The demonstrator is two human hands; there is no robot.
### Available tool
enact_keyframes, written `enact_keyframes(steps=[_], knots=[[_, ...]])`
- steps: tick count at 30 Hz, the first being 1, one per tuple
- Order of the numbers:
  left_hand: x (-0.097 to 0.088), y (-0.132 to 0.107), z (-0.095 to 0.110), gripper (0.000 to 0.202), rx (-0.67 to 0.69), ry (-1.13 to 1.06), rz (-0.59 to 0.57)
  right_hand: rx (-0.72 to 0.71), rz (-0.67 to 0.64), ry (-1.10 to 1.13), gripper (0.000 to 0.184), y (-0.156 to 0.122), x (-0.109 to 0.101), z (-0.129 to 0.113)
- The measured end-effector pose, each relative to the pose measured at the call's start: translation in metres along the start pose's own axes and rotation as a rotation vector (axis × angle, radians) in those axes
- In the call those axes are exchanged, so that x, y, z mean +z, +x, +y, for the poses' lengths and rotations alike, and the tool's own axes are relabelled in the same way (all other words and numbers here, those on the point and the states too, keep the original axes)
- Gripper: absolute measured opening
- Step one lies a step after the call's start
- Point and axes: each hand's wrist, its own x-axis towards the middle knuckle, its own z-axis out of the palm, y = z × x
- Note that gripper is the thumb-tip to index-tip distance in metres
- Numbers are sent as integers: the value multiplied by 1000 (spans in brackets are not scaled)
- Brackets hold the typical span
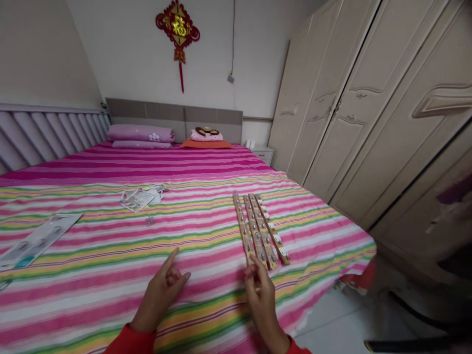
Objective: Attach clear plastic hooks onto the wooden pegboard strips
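Tan strips (260, 227) near right hand (263, 295); left hand (159, 292) above sheet (206, 300).

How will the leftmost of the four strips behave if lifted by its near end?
The leftmost strip looks straight, so probably stiff. Long and narrow, it may tilt far end down. Its raised, shiny pieces could catch the striped cloth.

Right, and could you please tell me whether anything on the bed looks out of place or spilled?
Nothing looks spilled. The untidy spot is the loose heap of clear packaging on the striped sheet, with a small clear piece lying apart from it, nearer the camera; the four strips, by contrast, lie side by side.
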Motion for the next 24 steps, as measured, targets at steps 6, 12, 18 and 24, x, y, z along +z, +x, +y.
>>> enact_keyframes(steps=[6,12,18,24], knots=[[38,-11,-2,62,-228,-150,-272,405,363,340,33,-28,-35,41],[85,-33,-8,58,-299,-239,-450,792,42,849,33,-8,-28,39],[71,-41,-13,56,-340,-275,-431,844,-141,1168,19,0,-19,41],[55,-40,-15,59,-347,-282,-308,819,-256,1301,18,-12,-2,38]])
